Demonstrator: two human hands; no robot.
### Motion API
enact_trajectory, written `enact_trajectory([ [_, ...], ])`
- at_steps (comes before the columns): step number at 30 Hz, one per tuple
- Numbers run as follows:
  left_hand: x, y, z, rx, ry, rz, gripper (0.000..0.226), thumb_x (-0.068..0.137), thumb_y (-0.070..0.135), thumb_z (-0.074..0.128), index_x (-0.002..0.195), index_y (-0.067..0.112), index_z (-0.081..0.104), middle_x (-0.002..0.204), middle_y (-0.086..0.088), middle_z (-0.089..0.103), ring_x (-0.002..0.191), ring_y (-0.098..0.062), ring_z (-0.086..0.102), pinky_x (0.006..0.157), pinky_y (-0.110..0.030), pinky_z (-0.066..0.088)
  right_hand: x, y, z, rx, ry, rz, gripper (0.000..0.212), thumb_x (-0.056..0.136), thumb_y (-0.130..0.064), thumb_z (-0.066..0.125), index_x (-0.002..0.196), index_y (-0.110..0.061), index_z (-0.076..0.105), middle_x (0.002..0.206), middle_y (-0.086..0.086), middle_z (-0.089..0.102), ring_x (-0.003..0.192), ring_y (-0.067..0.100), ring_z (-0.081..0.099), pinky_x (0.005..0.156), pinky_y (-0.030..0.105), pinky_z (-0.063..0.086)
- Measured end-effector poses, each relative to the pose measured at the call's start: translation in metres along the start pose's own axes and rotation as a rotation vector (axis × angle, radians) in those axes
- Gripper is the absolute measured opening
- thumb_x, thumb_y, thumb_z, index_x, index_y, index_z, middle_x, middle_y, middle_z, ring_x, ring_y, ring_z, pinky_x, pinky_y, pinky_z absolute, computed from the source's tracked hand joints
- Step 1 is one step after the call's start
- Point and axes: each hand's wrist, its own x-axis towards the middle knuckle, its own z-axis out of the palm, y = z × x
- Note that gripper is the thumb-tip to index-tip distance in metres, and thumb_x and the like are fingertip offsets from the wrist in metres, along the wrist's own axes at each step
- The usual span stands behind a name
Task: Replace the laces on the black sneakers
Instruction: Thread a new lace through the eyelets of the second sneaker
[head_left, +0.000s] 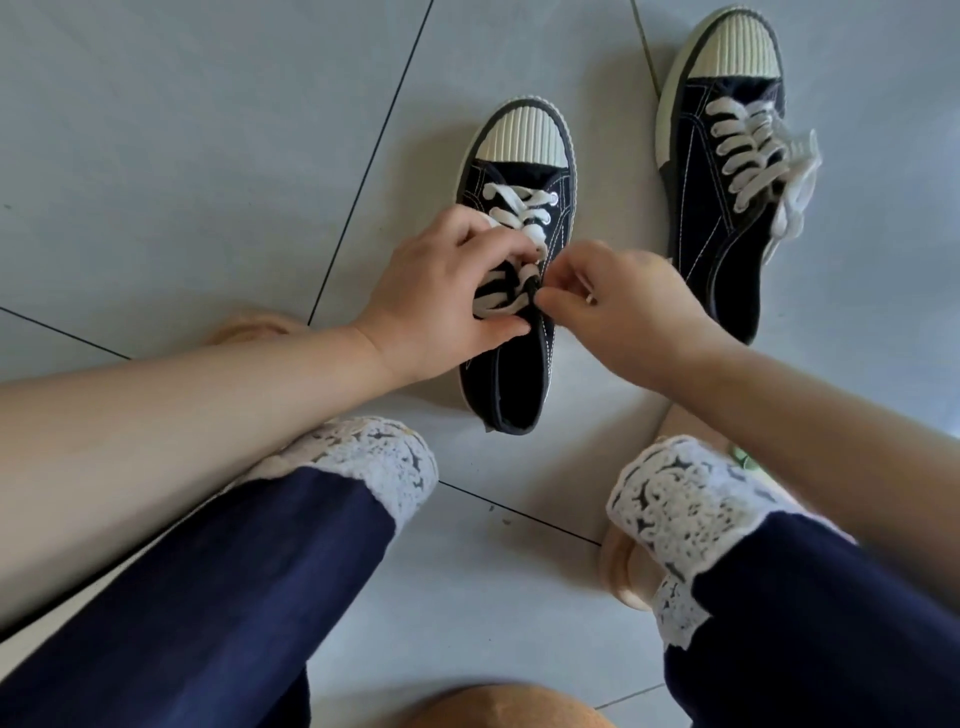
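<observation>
Surface: a floor (208, 156) of pale grey glossy tiles with thin dark grout lines running diagonally; daylight reflects softly off it, and small dark specks lie on the tile on the viewer's side of the near sneaker (519, 369). No walls or furniture of the room are visible. The near sneaker, black canvas with a ribbed cream toe cap, stands upright on the floor between the person's knees, toe pointing away. A white lace (519, 205) crosses its upper eyelets. The left hand (441, 296) grips the near sneaker from its left side, fingers curled over the laced throat and thumb pressed at the collar. The right hand (628, 306) is at its right side, fingers curled, thumb and forefinger pinching the lace at the right eyelet row; the pinched part is largely hidden. The far sneaker (717, 218), the same make, lies beyond and to the right of the near sneaker, apart from it, fully laced, with a loose lace (795, 197) spilling over its right edge. Navy trousers (260, 571) with white lacework cuffs (374, 457) frame the near sneaker on both sides. Peach slippers (623, 571) show partly beneath the cuffs. A brown rounded object (498, 706) sits at the bottom edge, short of the near sneaker; what it is cannot be told.
</observation>
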Motion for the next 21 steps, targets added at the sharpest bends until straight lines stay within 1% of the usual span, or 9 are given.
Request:
enact_trajectory([
  [2, 0.003, 0.000, -0.001, 0.030, -0.007, 0.012, 0.054, 0.067, 0.025, 0.076, 0.117, 0.014, 0.060, 0.107, -0.014, 0.053, 0.099, -0.029, 0.056, 0.089, -0.047, 0.044, 0.002, 0.003, -0.006, -0.018, 0.019, 0.005, 0.008, 0.086, -0.028, 0.059, 0.085, -0.020, 0.061, 0.064, -0.013, 0.049, 0.070, 0.014, 0.047, 0.059, 0.025, 0.026],
  [6, 0.008, 0.003, -0.002, 0.054, -0.002, -0.001, 0.051, 0.068, 0.029, 0.072, 0.117, 0.020, 0.059, 0.105, -0.009, 0.053, 0.097, -0.026, 0.055, 0.091, -0.045, 0.042, -0.001, 0.007, -0.026, 0.083, 0.107, 0.045, 0.009, 0.085, -0.021, 0.059, 0.077, -0.020, 0.060, 0.068, -0.003, 0.059, 0.063, 0.013, 0.050, 0.061, 0.025, 0.039],
  [8, 0.010, 0.003, 0.000, 0.054, 0.002, -0.013, 0.048, 0.069, 0.027, 0.070, 0.115, 0.022, 0.058, 0.104, -0.005, 0.051, 0.098, -0.024, 0.054, 0.091, -0.042, 0.040, -0.003, 0.007, -0.033, 0.126, 0.141, 0.068, 0.011, 0.086, -0.018, 0.057, 0.075, -0.019, 0.060, 0.065, -0.006, 0.056, 0.059, 0.006, 0.047, 0.060, 0.022, 0.038],
  [12, 0.010, 0.002, 0.003, 0.112, -0.036, -0.013, 0.043, 0.071, 0.028, 0.064, 0.113, 0.024, 0.056, 0.104, -0.003, 0.049, 0.098, -0.024, 0.052, 0.091, -0.041, 0.037, -0.006, 0.010, -0.045, 0.091, 0.147, 0.080, 0.011, 0.085, -0.016, 0.057, 0.074, -0.018, 0.059, 0.061, -0.011, 0.050, 0.058, 0.004, 0.044, 0.056, 0.021, 0.034],
  [15, 0.010, 0.002, 0.001, 0.146, -0.057, 0.007, 0.042, 0.070, 0.026, 0.062, 0.111, 0.022, 0.055, 0.103, -0.003, 0.049, 0.097, -0.025, 0.052, 0.089, -0.041, 0.038, -0.007, 0.008, -0.054, 0.130, 0.189, 0.069, 0.009, 0.083, -0.018, 0.059, 0.075, -0.019, 0.061, 0.060, -0.010, 0.051, 0.057, 0.003, 0.044, 0.057, 0.013, 0.035],
  [16, 0.010, 0.001, 0.000, 0.140, -0.061, 0.013, 0.042, 0.070, 0.025, 0.063, 0.111, 0.021, 0.056, 0.102, -0.002, 0.048, 0.097, -0.025, 0.052, 0.089, -0.041, 0.039, -0.008, 0.009, -0.055, 0.125, 0.168, 0.059, 0.009, 0.082, -0.019, 0.060, 0.074, -0.021, 0.061, 0.058, -0.011, 0.050, 0.055, 0.003, 0.044, 0.055, 0.009, 0.034],
  [18, 0.008, -0.002, -0.001, 0.069, -0.053, 0.012, 0.043, 0.070, 0.022, 0.067, 0.112, 0.019, 0.057, 0.103, 0.000, 0.048, 0.098, -0.025, 0.053, 0.090, -0.039, 0.040, -0.008, 0.008, -0.052, 0.045, -0.022, 0.039, 0.010, 0.081, -0.024, 0.062, 0.072, -0.026, 0.060, 0.060, -0.012, 0.051, 0.058, 0.002, 0.046, 0.054, 0.008, 0.034],
  [20, 0.004, -0.004, -0.004, -0.032, -0.056, 0.031, 0.047, 0.070, 0.019, 0.072, 0.115, 0.017, 0.058, 0.105, -0.001, 0.050, 0.095, -0.022, 0.055, 0.089, -0.035, 0.042, -0.007, 0.009, -0.043, -0.042, -0.272, 0.047, 0.006, 0.082, -0.035, 0.061, 0.078, -0.030, 0.062, 0.073, -0.016, 0.058, 0.073, 0.005, 0.055, 0.062, 0.016, 0.041],
  [21, 0.001, -0.005, -0.006, -0.079, -0.049, 0.045, 0.048, 0.071, 0.018, 0.073, 0.116, 0.015, 0.058, 0.103, 0.000, 0.051, 0.092, -0.020, 0.055, 0.087, -0.032, 0.043, -0.006, 0.012, -0.036, -0.084, -0.329, 0.053, 0.013, 0.083, -0.040, 0.059, 0.085, -0.028, 0.064, 0.079, -0.015, 0.059, 0.080, 0.008, 0.056, 0.066, 0.022, 0.040],
])
